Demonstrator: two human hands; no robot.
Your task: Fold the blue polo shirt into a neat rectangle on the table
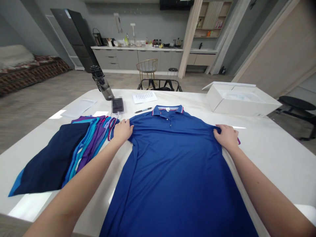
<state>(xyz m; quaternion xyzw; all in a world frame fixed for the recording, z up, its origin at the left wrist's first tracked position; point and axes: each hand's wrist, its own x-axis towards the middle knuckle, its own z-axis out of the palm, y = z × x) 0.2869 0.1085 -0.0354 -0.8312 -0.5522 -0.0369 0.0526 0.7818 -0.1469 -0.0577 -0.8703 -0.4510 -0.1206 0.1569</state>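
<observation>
A blue polo shirt (177,171) lies spread front side up on the white table, its striped collar pointing away from me and its lower part running out of the bottom of the view. My left hand (122,131) is closed on the sleeve at the left, whose red, white and navy cuff shows beyond the fingers. On the opposite side, my right hand (226,135) pinches the other sleeve near the shoulder, thumb toward the shirt. Left of the shirt, beside my left forearm, is a stack of folded garments (54,158) in navy, teal and purple.
A white open box (237,102) stands at the table's (276,158) back right. Behind the collar lie a pen (143,110) and a printed sheet (144,96). A dark bottle (102,84), a small blurred dark object (118,105) and paper (79,108) are at back left.
</observation>
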